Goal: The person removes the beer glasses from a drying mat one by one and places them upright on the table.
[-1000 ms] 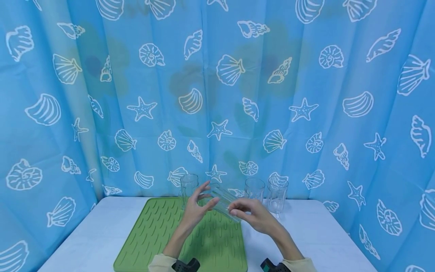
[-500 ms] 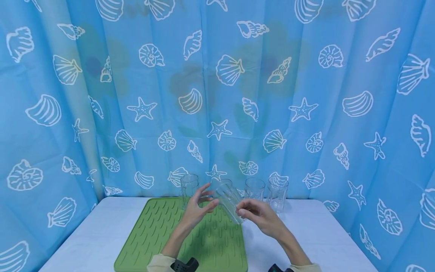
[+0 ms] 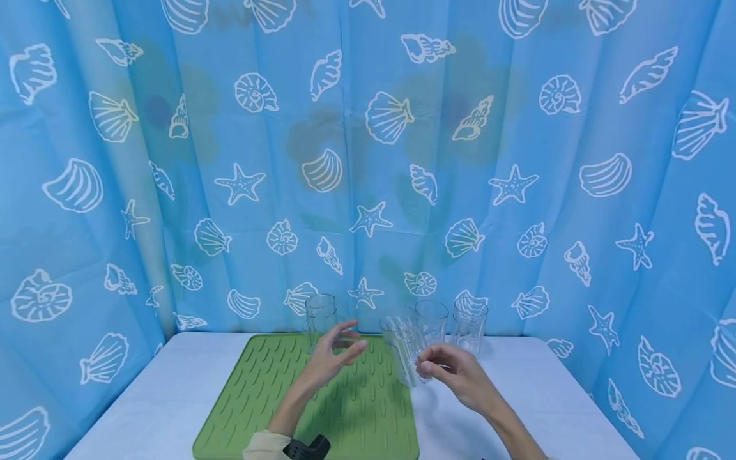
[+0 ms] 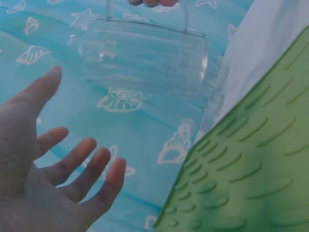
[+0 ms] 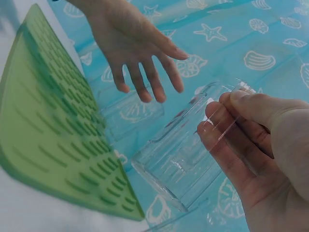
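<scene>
A clear glass mug leans to the left above the right edge of the green mat. My right hand holds it by the handle, thumb and fingers pinched there, as the right wrist view also shows with the mug and hand. To its left, my left hand hovers over the mat with fingers spread and touches nothing. In the left wrist view that hand stays apart from the mug.
Another glass mug stands at the mat's back edge, partly behind my left hand. Two more clear glasses, one nearer and one farther right, stand on the white table. A blue shell-print curtain hangs behind.
My right hand has carried the mug to the right, away from the left hand, and tipped it more upright. The left hand has dropped slightly, its fingers now well apart from the mug.
</scene>
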{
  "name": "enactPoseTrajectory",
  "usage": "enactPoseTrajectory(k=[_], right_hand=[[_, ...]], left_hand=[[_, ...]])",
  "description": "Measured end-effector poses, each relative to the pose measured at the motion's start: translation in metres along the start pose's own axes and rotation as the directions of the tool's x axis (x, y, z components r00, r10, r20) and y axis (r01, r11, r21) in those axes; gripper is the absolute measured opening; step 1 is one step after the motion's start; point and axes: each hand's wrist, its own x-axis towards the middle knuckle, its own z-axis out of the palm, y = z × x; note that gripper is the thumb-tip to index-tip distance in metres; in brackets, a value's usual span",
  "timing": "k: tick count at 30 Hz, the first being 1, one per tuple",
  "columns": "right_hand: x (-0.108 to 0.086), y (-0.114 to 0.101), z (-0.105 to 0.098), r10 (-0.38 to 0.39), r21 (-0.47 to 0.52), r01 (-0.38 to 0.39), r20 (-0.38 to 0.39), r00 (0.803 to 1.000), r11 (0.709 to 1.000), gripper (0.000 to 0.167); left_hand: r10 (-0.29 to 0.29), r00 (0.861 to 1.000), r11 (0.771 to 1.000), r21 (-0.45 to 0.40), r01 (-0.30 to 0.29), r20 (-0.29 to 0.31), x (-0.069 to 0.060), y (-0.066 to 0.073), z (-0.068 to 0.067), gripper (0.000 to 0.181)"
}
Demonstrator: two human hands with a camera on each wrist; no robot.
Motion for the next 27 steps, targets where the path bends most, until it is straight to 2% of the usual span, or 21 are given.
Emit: enactPoseTrajectory(k=[7,12,17,21,24,27], right_hand=[[-0.013,0.009,-0.007,0.036,0.010,-0.036,0.003,0.999,0.999,0.012],[-0.021,0.012,-0.010,0.092,0.005,-0.092,0.005,0.996,0.996,0.014],[-0.027,0.015,-0.013,0.136,-0.015,-0.136,-0.002,0.991,0.991,0.015],[-0.032,0.019,-0.015,0.155,-0.039,-0.155,-0.018,0.988,0.987,0.015],[-0.035,0.023,-0.016,0.175,-0.045,-0.177,-0.035,0.984,0.983,0.015],[-0.038,0.025,-0.018,0.203,-0.028,-0.204,-0.040,0.978,0.979,0.017]], left_hand=[[0.005,1.000,0.999,0.052,-0.006,0.015,-0.004,0.001,-0.006,0.051],[-0.001,1.000,0.990,0.138,-0.001,0.018,-0.006,0.001,-0.012,0.049],[-0.014,1.000,0.964,0.266,0.010,0.013,-0.014,-0.002,-0.023,0.050],[-0.032,0.999,0.950,0.310,0.032,-0.005,-0.024,-0.005,-0.035,0.050],[-0.066,0.998,0.935,0.347,0.070,-0.025,-0.033,-0.004,-0.046,0.055],[-0.131,0.990,0.898,0.415,0.144,-0.059,-0.043,-0.002,-0.056,0.073]])
